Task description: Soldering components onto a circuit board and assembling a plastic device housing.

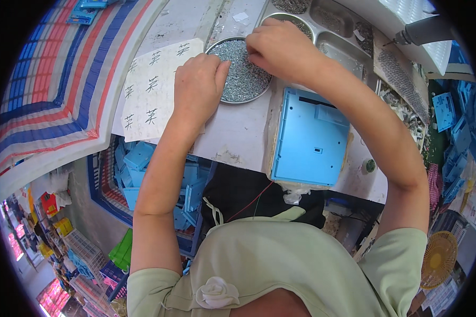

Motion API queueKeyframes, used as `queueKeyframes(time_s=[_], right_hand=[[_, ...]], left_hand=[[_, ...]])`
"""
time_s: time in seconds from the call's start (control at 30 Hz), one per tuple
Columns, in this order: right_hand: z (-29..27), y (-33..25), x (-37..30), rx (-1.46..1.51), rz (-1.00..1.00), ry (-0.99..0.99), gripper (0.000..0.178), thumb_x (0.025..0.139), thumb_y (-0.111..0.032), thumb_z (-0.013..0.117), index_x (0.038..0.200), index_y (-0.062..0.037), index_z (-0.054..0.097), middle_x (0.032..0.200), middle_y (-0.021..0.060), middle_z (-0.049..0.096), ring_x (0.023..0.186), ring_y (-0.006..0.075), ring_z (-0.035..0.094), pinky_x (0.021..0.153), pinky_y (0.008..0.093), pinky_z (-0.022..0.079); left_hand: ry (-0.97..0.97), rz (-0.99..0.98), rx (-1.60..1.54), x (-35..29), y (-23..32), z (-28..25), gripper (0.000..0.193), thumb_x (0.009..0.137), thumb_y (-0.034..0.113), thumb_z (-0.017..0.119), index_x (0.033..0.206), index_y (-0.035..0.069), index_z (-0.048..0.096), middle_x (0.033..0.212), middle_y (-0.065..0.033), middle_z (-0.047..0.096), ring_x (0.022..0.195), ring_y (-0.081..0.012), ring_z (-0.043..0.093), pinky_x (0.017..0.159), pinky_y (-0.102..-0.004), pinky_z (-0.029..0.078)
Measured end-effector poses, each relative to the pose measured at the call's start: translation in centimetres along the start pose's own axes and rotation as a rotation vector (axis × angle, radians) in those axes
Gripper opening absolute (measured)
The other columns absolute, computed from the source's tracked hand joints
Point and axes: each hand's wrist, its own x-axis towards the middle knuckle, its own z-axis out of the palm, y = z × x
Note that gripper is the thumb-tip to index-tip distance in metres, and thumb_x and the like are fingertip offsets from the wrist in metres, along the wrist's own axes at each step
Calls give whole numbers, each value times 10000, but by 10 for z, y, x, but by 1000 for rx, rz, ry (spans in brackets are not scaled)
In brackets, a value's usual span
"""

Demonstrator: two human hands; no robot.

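Observation:
A round metal tray (243, 99) full of small silvery screws (238, 66) lies on the table in front of me. My left hand (200, 84) is curled closed at the tray's left edge, its thumb beside the fingers; what it holds, if anything, is hidden. Over the right part of the tray, my right hand (281, 50) bends down with its fingers pinched together near the screws, and anything between them is too small to make out. Nearer to me, below my right forearm, a light blue plastic panel (307, 140) rests on a holder at the table edge.
A sheet of paper (148, 100) with handwritten characters lies left of the tray. Metal bins (344, 61) of small parts stand at the back right, beneath a dark power screwdriver (423, 31). Blue plastic parts (137, 158) fill a crate below the table; more lie far right.

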Motion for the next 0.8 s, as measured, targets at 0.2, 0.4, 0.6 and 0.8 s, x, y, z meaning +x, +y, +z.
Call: queueKeyframes(time_s=[0.2,0.4,0.6,0.8], right_hand=[[-7,13,-31,134,86,72,130,866,-162,709,909,-40,699,914,129,699,948,310,638,867,424,518],[-70,22,-112,711,466,-53,218,923,-181,729,1033,6,707,916,43,705,859,140,635,825,286,499],[-65,17,-188,1147,709,85,200,947,-175,709,1028,7,731,947,28,721,903,99,625,876,271,500],[-56,20,-197,700,645,113,138,921,-108,718,989,11,739,923,45,702,882,138,627,819,293,491]], left_hand=[[-135,-40,-409,-16,39,-16,132,912,113,696,902,-14,665,806,-127,622,740,-241,597,701,-347,481],[-131,-52,-601,-35,73,-26,78,898,81,695,909,7,674,812,-130,618,741,-266,620,673,-377,487],[-187,-35,-595,-39,82,-16,137,963,65,620,862,-24,593,755,-88,509,676,-200,479,639,-313,405],[-163,-17,-557,-34,83,-8,95,951,80,620,938,-12,602,851,-160,584,769,-340,589,697,-402,472]])
